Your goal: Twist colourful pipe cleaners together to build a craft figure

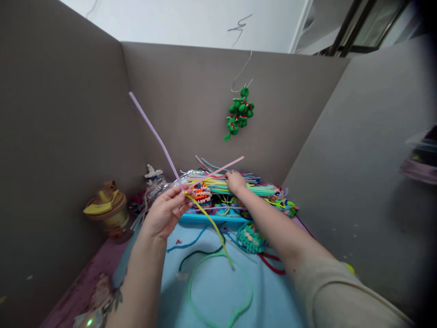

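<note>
My left hand (166, 210) is raised over the blue mat (211, 296) and pinches several pipe cleaners: a lilac one (153, 132) pointing up and left, a pink one (218, 171) pointing right, and a yellow one (211, 225) hanging down. My right hand (235, 181) reaches forward into the pile of coloured pipe cleaners (239, 184) at the back. Its fingers rest curled on the pile; what they grip is hidden.
Grey cardboard walls enclose the desk on three sides. A green pipe-cleaner figure (240, 113) hangs from a wire hook on the back wall. A yellow-brown lidded cup (107, 212) stands at left. A green hoop (220, 291), a teal woven piece (250, 237) and loose strands lie on the mat.
</note>
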`<state>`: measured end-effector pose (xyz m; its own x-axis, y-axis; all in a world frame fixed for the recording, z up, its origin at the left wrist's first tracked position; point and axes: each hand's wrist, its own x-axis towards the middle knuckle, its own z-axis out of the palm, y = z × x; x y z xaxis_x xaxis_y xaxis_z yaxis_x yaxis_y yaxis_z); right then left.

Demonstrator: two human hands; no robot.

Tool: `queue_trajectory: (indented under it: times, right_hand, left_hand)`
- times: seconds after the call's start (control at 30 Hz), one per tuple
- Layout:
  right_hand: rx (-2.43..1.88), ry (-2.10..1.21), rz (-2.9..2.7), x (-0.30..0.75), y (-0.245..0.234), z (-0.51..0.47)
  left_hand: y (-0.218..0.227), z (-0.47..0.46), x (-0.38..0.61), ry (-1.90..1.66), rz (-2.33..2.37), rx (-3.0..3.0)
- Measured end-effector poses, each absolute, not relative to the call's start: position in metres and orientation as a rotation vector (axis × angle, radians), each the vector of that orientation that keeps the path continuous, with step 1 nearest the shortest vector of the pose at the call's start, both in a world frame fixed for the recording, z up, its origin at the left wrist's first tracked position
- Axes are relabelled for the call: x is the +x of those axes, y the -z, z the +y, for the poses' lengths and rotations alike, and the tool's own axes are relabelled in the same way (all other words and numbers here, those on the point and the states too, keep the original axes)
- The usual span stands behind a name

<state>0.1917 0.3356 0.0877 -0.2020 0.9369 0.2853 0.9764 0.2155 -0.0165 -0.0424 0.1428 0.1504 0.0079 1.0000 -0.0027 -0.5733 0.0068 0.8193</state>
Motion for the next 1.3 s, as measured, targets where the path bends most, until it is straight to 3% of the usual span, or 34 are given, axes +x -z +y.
queue_trajectory:
  times: [0.67,1.3]
  right_hand:
    - [-1.667,0.056,-2.395,0.199,-0.081,0.332]
    - [-1.973,0.128,-2.283,0.189,-0.091,0.338]
  left_hand:
    - [-0.156,0.142,-0.043,-1.504,0.787,0.699]
    - [-0.157,0.139,-0.046,-1.523,0.772,0.725]
